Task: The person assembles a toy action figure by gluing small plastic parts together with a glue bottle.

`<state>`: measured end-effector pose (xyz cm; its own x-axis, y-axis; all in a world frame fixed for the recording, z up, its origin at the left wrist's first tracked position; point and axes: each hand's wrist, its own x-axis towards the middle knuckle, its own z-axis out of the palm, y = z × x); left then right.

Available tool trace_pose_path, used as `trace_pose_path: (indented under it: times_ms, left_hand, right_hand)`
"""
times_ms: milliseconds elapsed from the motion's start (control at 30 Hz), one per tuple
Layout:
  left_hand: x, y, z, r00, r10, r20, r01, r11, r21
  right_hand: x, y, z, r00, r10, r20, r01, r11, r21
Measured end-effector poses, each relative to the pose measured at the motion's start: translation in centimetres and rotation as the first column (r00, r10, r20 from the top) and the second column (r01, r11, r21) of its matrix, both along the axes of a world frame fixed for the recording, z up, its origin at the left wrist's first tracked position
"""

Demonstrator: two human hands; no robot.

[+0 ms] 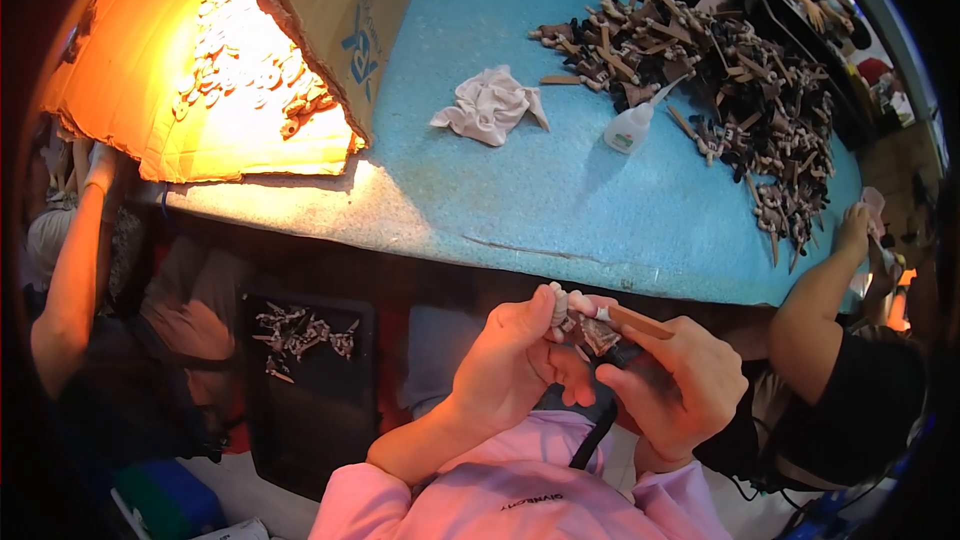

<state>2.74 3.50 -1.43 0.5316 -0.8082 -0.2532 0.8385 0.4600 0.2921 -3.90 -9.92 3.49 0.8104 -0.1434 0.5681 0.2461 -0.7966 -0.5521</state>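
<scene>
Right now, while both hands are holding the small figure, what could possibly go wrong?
The small figure, gripped by the left hand and right hand, appears on the person's side of the blue table's edge, so a slip might drop it downward. The white squeeze bottle is beside the heap of figures; reaching there might knock it over.

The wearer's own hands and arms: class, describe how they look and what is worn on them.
The left hand and right hand are bare, each with a thumb and fingers; no glove or watch shows on either. The left sleeve and right sleeve are plain pink, matching the top, and stop short of the wrists.
</scene>
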Motion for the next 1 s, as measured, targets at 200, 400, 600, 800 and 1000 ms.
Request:
trace_pose_path:
  times_ms: [200,400,600,800,1000]
  left_hand:
    - [-0.1,0.0,0.0,0.995,-0.054,0.082,0.056,0.998,-0.03]
    - [-0.6,0.1,-0.1,0.962,0.048,0.269,-0.092,0.983,0.156]
    - [-0.8,0.0,-0.9,0.935,0.186,0.302,-0.198,0.98,0.01]
    - [-0.8,0.0,-1.0,0.749,0.22,0.625,-0.344,0.935,0.083]
    - [0.0,-0.3,-1.3,0.447,0.246,0.86,-0.456,0.89,-0.017]
  right_hand:
    - [-0.5,0.0,-0.5,0.999,0.0,-0.038,0.003,0.997,0.081]
    - [-0.4,0.5,-0.7,0.998,0.059,0.002,-0.059,0.996,0.07]
    - [-0.4,0.7,-1.2,0.996,0.084,0.03,-0.087,0.99,0.113]
    - [-0.4,0.3,-2.8,0.991,0.121,0.056,-0.133,0.93,0.343]
    - [-0.2,-0.2,-4.0,0.994,0.098,0.056,-0.113,0.873,0.475]
